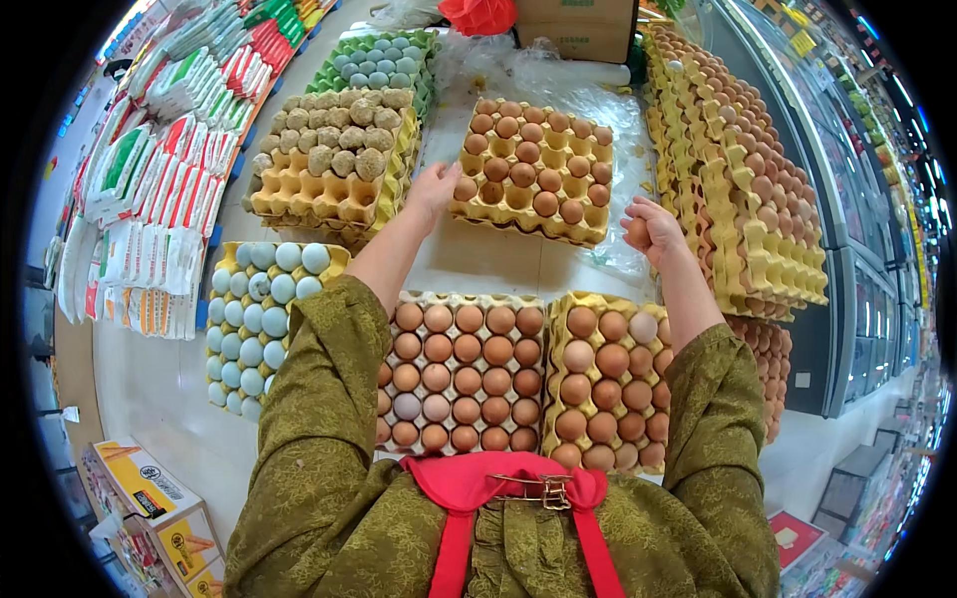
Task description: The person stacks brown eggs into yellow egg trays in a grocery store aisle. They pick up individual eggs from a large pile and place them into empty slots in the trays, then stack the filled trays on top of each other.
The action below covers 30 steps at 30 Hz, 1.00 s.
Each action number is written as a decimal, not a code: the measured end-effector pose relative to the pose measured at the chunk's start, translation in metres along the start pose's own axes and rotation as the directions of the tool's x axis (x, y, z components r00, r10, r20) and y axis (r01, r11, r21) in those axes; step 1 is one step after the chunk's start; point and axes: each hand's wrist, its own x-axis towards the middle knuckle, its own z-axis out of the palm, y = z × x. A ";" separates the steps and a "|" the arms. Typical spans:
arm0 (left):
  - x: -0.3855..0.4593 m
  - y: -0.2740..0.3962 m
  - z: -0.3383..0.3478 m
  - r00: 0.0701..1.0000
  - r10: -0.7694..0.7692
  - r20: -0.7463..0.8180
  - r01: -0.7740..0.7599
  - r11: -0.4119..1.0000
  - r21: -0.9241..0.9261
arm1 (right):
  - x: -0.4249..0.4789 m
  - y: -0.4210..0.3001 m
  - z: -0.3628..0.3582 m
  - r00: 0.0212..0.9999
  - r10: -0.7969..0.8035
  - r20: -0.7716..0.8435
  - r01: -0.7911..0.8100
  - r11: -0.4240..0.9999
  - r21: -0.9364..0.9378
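A stack topped by a yellow egg tray (516,211) stands in front of me, partly filled with brown eggs (522,174) and showing several bare cups. My left hand (434,196) is at its left edge, beside a brown egg near the corner. Whether those fingers grip the tray or only rest against it is unclear. To the right of the tray, my right hand (658,230) holds a single brown egg (638,233) in its curled fingers. Closer to my body lie a pale tray (453,338) and a yellow tray (555,366), both loaded with brown eggs.
Tall stacked trays of brown eggs (736,172) rise at right, beside glass-fronted cabinets (860,299). On the left are mud-coated eggs (329,142), pale blue eggs (253,320) and packaged bags (157,179). Behind sit plastic film (516,71) and a cardboard box (576,30).
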 end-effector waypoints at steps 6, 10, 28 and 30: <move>0.046 0.019 0.011 0.977 -0.174 0.125 0.204 0.934 -0.293 | 0.081 0.009 -0.012 0.997 0.079 -0.008 -0.079 0.997 -0.010; 0.080 0.013 0.018 0.937 -0.230 0.261 0.309 0.897 -0.317 | 0.091 0.003 -0.008 0.983 0.159 0.090 -0.161 0.987 0.010; 0.122 0.008 0.033 0.901 -0.192 0.388 0.357 0.836 -0.416 | 0.086 -0.015 0.010 0.897 0.101 0.431 -0.060 0.992 -0.107; 0.117 0.010 0.033 0.898 -0.187 0.398 0.369 0.813 -0.450 | 0.070 -0.022 0.018 0.916 0.090 0.390 -0.065 0.995 -0.077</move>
